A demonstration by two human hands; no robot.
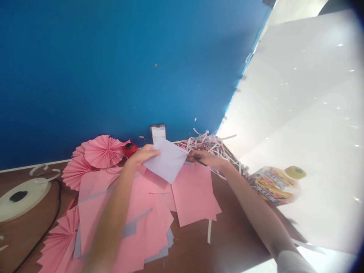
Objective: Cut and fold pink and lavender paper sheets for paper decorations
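Head view: left hand (143, 155) pinches a pale lilac paper sheet (165, 161), thumb on top, held clear above loose pink paper sheets (193, 193).
Right hand: (206, 159) fingers close around a dark pen-like tool (200, 161); exact grip is hidden.
Grip: steady, keeping the sheet's edge free.
Rest: pink paper fans (104, 151), shredded paper strips (207, 144).

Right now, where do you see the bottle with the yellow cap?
In the head view, the bottle lies at the right side, just right of the right forearm, next to the large white sheet.
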